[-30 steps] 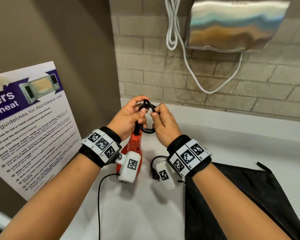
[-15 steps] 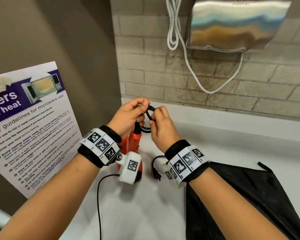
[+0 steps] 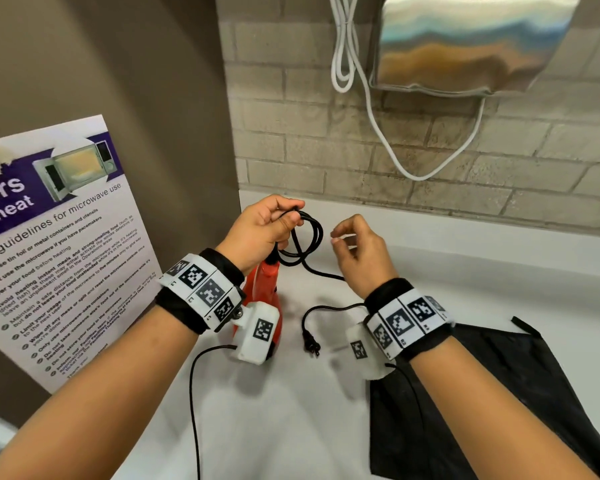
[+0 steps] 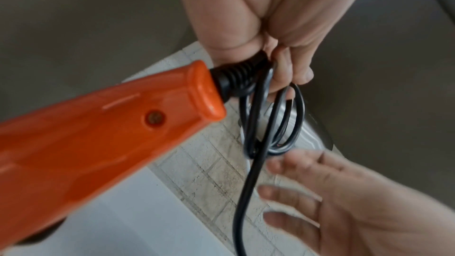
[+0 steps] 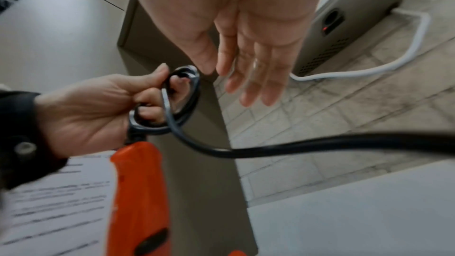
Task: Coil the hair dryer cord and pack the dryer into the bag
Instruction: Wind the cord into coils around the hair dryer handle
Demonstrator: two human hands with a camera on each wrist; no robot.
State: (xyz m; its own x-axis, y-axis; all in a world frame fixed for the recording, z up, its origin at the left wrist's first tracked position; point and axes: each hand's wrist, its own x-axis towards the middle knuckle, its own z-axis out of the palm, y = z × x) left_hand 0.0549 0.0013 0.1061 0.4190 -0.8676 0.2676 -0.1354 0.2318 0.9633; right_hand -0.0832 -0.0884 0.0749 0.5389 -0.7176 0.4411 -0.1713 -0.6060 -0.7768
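My left hand (image 3: 274,226) grips the coiled loops of the black cord (image 3: 309,237) where it leaves the handle of the orange hair dryer (image 3: 262,289), which hangs down below my fist. In the left wrist view the orange hair dryer handle (image 4: 98,143) and the cord loops (image 4: 283,120) fill the middle. My right hand (image 3: 354,244) is empty, just right of the coil with relaxed fingers (image 5: 253,77). The loose cord tail runs behind my right wrist to the plug (image 3: 310,342) on the counter. The black bag (image 3: 499,393) lies flat at the lower right.
A white counter (image 3: 274,410) ends at a brick wall with a steel hand dryer (image 3: 465,43) and its white cable (image 3: 388,143). A microwave guidelines poster (image 3: 59,254) leans on the brown wall at left. A thin black wire (image 3: 193,393) trails from my left wrist camera.
My right hand has let go of the cord and drawn away to the right. My left hand keeps the coil, whose loops now hang wider, with more of the tail loose.
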